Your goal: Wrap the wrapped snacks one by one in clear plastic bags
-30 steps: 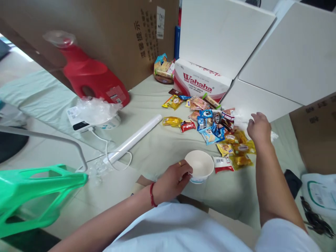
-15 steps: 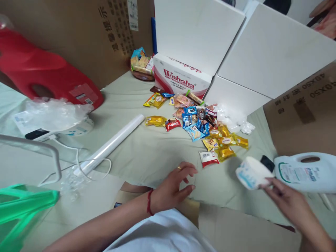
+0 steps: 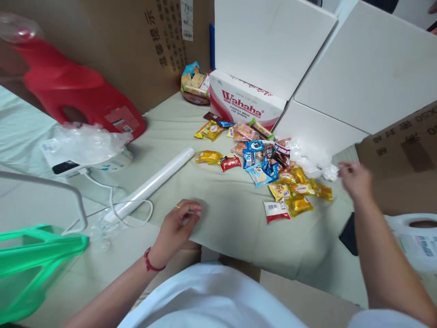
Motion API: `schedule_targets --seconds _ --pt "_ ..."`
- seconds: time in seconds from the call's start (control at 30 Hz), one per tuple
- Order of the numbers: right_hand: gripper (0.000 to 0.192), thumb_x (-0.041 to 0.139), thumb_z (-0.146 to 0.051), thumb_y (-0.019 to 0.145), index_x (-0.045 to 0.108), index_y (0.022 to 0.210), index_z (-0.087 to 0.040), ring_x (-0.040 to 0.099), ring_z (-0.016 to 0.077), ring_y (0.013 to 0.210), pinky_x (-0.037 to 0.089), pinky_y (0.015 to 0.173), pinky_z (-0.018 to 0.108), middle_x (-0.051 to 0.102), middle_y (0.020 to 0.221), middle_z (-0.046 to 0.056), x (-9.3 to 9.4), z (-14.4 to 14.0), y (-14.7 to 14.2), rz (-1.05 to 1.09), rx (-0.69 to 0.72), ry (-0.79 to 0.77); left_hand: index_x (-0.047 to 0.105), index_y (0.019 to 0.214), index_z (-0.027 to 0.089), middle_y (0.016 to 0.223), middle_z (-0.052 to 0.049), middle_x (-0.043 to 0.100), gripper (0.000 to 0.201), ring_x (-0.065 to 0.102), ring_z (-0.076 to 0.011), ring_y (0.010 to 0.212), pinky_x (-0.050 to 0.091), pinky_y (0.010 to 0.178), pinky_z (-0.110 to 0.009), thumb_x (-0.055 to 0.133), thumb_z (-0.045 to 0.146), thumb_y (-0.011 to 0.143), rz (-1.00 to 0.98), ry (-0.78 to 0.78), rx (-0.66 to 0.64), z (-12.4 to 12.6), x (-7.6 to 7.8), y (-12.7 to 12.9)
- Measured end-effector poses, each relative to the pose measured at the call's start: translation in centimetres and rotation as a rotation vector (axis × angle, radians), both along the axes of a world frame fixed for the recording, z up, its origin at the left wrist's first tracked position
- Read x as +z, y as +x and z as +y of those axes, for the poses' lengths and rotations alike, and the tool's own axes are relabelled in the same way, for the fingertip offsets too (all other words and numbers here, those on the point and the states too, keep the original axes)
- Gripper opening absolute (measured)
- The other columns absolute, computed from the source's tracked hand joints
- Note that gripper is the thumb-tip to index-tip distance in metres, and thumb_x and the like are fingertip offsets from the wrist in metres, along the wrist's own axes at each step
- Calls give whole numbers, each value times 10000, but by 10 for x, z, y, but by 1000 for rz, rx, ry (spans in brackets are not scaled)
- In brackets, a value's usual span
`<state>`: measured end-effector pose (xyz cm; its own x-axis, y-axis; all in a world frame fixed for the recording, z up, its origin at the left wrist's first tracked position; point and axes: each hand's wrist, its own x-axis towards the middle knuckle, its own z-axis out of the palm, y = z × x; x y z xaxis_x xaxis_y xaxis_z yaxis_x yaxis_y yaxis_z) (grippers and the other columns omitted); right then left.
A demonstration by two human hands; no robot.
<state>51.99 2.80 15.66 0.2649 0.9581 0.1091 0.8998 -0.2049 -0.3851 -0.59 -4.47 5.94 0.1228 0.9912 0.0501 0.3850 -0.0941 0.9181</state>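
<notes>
Crumpled, translucent white plastic (image 3: 309, 158) lies right of centre in the frame, its long axis sloping from upper left to lower right. The right hand (image 3: 357, 180) is nearer, at the lower-right end, fingers bent; from where I stand, contact or grip cannot be confirmed. The left hand (image 3: 177, 225), lower centre-left, is well apart, half-curled, thumb and fingers parted, nothing seen held.

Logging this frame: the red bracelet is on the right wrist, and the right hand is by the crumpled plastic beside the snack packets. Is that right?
Not quite: the head view shows the red bracelet on the wrist of the left hand. The right hand is by the crumpled plastic beside the snack packets, as stated.
</notes>
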Motion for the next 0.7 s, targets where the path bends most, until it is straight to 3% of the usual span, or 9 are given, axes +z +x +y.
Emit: schedule_targets --seconds 0.07,0.13,0.2,0.27,0.37,0.43,0.57,0.7 --pt "358 478 -439 937 735 999 -198 736 261 923 583 905 429 783 1006 110 -49 -37 -44 65 90 -13 713 887 219 900 -34 685 187 642 -169 810 524 719 -284 624 383 898 40 23 61 19 3 -5" --pt "322 501 -417 948 747 1030 -226 748 260 974 591 920 425 789 1047 88 -91 -78 -90 99 303 -81 712 891 211 899 -28 689 197 632 -168 806 517 744 -285 633 392 884 51 42 124 46 6 -6" --pt "312 490 -371 975 741 1117 -253 745 277 1018 603 916 451 778 1105 91 -119 -115 -125 67 364 12 707 899 201 901 -33 690 195 635 -174 821 515 747 -284 625 376 879 29 60 201 82 7 -2" --pt "300 512 -312 977 715 1198 -308 734 285 1054 595 951 478 763 1152 74 -135 -141 -145 53 389 127 686 909 189 895 -38 679 173 629 -174 831 517 770 -289 588 331 904 1 104 313 129 6 4" --pt "336 551 -286 961 678 1259 -371 715 328 1053 588 940 542 729 1176 84 -150 -153 -153 20 311 281 649 968 161 1005 -73 669 128 624 -173 928 507 884 -300 535 163 910 53 175 459 207 6 14" --pt "352 544 -288 963 656 1284 -383 705 353 1037 584 917 577 715 1165 95 -157 -152 -151 11 266 295 631 1058 136 1132 -119 640 204 617 -189 1017 482 968 -327 528 79 891 135 213 488 257 7 19" --pt "350 509 -330 985 625 1311 -384 697 352 1039 581 903 568 711 1175 85 -176 -153 -139 -12 249 219 586 1278 122 1334 -169 569 437 572 -275 1211 397 1104 -425 533 7 859 358 270 309 347 7 14" --pt "331 504 -399 1011 644 1264 -237 706 318 1021 567 914 485 719 1169 116 -197 -161 -123 -88 293 235 462 1468 168 1487 -148 501 700 517 -307 1273 408 1115 -458 658 59 805 577 224 99 427 -2 -2"
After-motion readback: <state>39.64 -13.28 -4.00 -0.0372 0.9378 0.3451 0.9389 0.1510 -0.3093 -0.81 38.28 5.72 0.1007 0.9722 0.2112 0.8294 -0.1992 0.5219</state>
